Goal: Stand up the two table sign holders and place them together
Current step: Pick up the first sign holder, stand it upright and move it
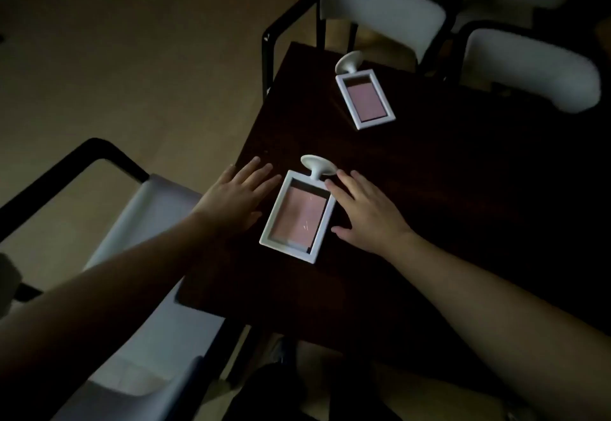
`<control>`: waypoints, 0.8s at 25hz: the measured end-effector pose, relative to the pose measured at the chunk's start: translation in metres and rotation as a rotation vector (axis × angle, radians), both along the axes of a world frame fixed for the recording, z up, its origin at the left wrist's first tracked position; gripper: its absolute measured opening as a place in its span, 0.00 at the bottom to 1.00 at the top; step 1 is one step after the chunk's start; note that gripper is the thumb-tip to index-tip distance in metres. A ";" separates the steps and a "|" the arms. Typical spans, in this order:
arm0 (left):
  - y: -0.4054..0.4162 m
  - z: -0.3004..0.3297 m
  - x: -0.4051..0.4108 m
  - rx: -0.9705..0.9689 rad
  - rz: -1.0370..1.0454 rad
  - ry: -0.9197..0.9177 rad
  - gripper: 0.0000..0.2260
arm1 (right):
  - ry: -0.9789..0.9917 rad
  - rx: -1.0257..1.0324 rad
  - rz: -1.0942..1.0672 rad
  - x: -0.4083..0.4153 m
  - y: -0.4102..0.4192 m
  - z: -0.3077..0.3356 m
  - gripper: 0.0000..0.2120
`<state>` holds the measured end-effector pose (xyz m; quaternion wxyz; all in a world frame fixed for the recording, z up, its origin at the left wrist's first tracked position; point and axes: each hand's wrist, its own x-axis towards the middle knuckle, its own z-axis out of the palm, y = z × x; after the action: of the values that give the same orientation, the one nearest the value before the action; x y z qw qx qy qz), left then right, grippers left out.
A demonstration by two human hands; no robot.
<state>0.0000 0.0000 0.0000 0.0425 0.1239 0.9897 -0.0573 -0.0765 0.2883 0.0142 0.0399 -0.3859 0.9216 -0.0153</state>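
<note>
Two white table sign holders with pink inserts lie flat on the dark table (429, 222). The near sign holder (299, 214) has its round foot pointing away from me. My left hand (233, 196) rests flat on the table just left of its frame, fingers spread. On the other side, my right hand (367, 210) lies with fingers apart, fingertips touching the frame's upper right corner near the foot. The far sign holder (363, 93) lies alone near the table's far edge, foot toward the chairs.
The scene is dim. A white chair with a black frame (142, 222) stands at the left of the table. Two more white chairs (383, 14) (529, 67) stand along the far side. The table's left edge runs close to my left hand.
</note>
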 end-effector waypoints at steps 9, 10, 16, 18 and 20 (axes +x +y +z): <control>0.015 -0.039 -0.010 -0.007 0.042 -0.081 0.40 | -0.070 0.040 0.020 -0.006 -0.001 -0.045 0.40; 0.015 -0.041 -0.011 -0.006 0.047 -0.095 0.40 | -0.090 0.021 0.014 -0.007 -0.003 -0.047 0.39; 0.013 -0.046 -0.015 0.068 0.052 -0.133 0.36 | -0.149 -0.077 0.003 -0.011 -0.001 -0.054 0.37; 0.012 -0.043 -0.018 0.092 0.045 -0.160 0.35 | -0.182 -0.114 -0.009 -0.014 0.003 -0.054 0.36; 0.011 -0.040 -0.021 0.124 0.029 -0.166 0.32 | -0.204 -0.153 -0.017 -0.015 0.006 -0.053 0.35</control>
<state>-0.0208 0.0111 -0.0404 0.1174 0.1165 0.9861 0.0152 -0.0918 0.2946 -0.0391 0.1038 -0.3766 0.9120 -0.1252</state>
